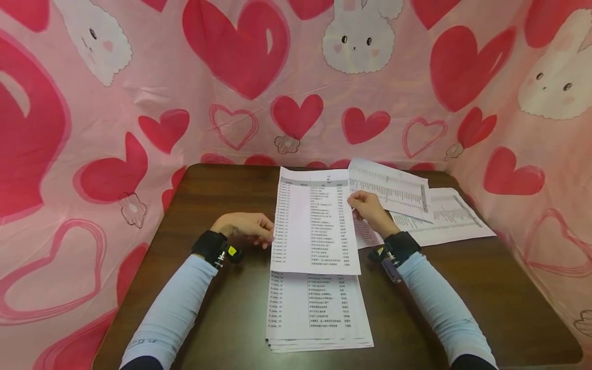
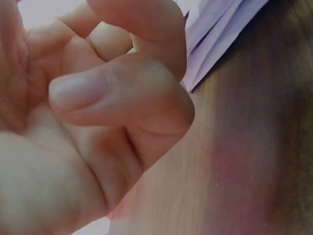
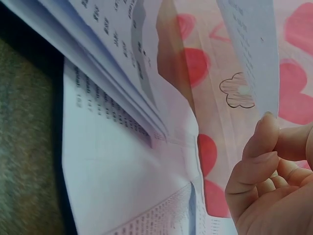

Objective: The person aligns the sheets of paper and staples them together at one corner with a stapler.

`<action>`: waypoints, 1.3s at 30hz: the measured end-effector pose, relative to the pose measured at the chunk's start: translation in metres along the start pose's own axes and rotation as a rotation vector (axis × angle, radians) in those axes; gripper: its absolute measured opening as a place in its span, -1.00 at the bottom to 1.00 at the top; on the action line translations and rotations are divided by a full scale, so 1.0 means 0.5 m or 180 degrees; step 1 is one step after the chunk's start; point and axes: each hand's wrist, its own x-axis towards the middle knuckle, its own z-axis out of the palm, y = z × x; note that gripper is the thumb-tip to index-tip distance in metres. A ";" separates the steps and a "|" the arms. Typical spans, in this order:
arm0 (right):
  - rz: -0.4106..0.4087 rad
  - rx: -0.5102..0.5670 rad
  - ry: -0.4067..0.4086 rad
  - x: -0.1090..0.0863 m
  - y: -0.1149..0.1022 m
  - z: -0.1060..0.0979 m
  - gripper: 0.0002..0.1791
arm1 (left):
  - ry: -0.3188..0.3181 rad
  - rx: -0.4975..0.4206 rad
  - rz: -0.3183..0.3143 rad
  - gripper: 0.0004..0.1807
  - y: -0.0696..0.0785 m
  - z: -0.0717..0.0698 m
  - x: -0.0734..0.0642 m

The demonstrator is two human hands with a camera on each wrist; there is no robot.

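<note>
A stack of printed list sheets (image 1: pixel 319 313) lies in the middle of a dark wooden table (image 1: pixel 222 185). One sheet (image 1: pixel 314 221) is raised over the stack's far half. My left hand (image 1: pixel 264 234) rests on the table with curled fingers at this sheet's left edge. In the left wrist view the thumb of the left hand (image 2: pixel 98 98) lies against the index finger, and paper edges (image 2: pixel 210 44) show just beyond; a grip is not visible. My right hand (image 1: pixel 358 200) pinches the near corner of another printed sheet (image 1: pixel 393 187), lifted off the table. The right wrist view shows the right hand (image 3: pixel 266 139) holding that sheet (image 3: pixel 249 49).
More printed sheets (image 1: pixel 448 218) lie spread at the table's right rear. A pink cloth with hearts and rabbits (image 1: pixel 240 77) hangs close behind and on both sides of the table. Bare wood (image 1: pixel 485 288) shows at the left and at the near right.
</note>
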 end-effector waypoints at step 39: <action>0.0223 -0.0538 -0.0553 -0.004 0.050 0.021 -0.80 | -0.0210 0.0391 -0.0270 -0.76 -0.039 0.045 -0.007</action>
